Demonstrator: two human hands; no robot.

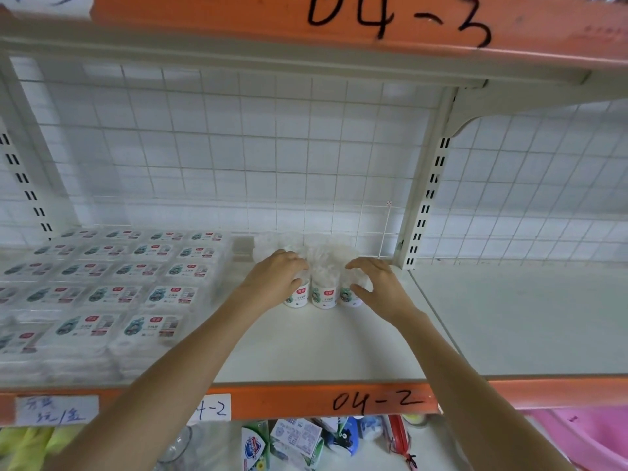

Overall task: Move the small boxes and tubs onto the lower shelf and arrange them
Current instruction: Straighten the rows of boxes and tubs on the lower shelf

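Note:
Three small clear tubs [323,294] with white and red labels stand in a row on the white shelf [323,348], with more tubs [289,243] behind them by the wire back. My left hand [275,280] curls around the leftmost tub from the left. My right hand [373,283] curls around the rightmost tub from the right. The two hands bracket the row. Several flat clear boxes [112,294] with the same labels lie in tidy rows on the left part of the shelf.
An orange shelf edge marked 04-2 [377,401] runs along the front. A white upright post [421,205] divides this bay from the bare right bay [526,314]. The shelf above [339,25] hangs low overhead. Mixed goods [306,440] lie below.

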